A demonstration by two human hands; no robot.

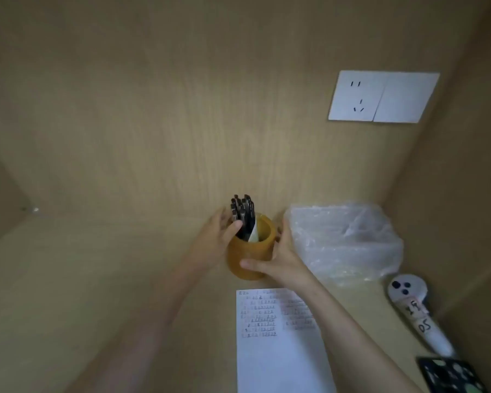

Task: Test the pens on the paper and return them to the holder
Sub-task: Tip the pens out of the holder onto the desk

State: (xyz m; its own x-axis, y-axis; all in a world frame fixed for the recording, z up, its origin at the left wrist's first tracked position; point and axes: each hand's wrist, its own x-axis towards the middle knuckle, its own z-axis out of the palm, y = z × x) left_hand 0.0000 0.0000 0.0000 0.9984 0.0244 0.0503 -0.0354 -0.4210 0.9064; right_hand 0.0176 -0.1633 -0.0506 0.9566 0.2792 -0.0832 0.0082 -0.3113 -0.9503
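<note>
An orange-brown round pen holder stands on the wooden desk near the back wall. Several black pens stick up out of its left side, with a white slip beside them. My left hand is at the holder's left, its thumb against the pens and its fingers behind them. My right hand wraps the holder's right side, thumb across its front. A white sheet of paper with rows of small pen marks at its top lies in front of the holder.
A crumpled clear plastic bag sits right of the holder. A white handheld device with paper labels lies at the far right, and a dark patterned object at the bottom right corner. A white wall socket is on the back panel.
</note>
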